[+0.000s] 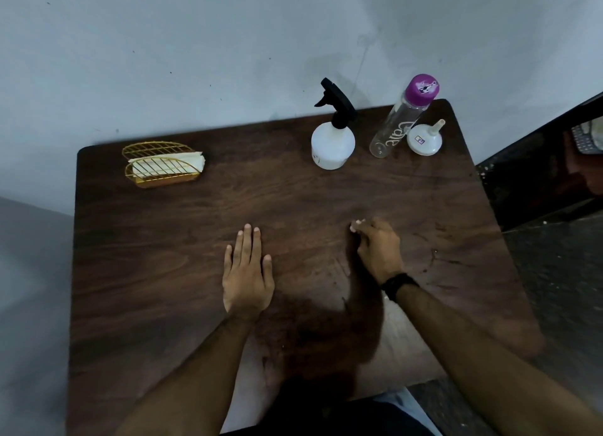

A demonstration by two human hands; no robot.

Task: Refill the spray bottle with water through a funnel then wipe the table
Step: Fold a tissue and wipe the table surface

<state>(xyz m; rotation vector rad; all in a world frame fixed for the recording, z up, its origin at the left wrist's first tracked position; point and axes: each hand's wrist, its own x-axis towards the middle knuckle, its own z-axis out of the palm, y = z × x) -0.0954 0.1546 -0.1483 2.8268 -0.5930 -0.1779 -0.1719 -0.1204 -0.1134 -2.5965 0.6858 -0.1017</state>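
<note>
Head view: looks like nothing is started yet. Left hand [248, 274] lies flat on the tabletop [163, 272], fingers spread, empty. Right hand [378, 249] is curled loosely; can't tell if it pinches anything. Spray bottle [332, 142] stands well beyond the right hand, head still on, long axis upright, nozzle pointing left. Clear water bottle [403, 119] stands just right of it, capped. Funnel [424, 138] sits mouth-down, spout up. Napkin holder [161, 163] sits far beyond the left hand. Filling and wiping both remain.

arms: bare, no sleeves | right wrist: black wristband [398, 285] | lap: dark clothing [326, 416]
</note>
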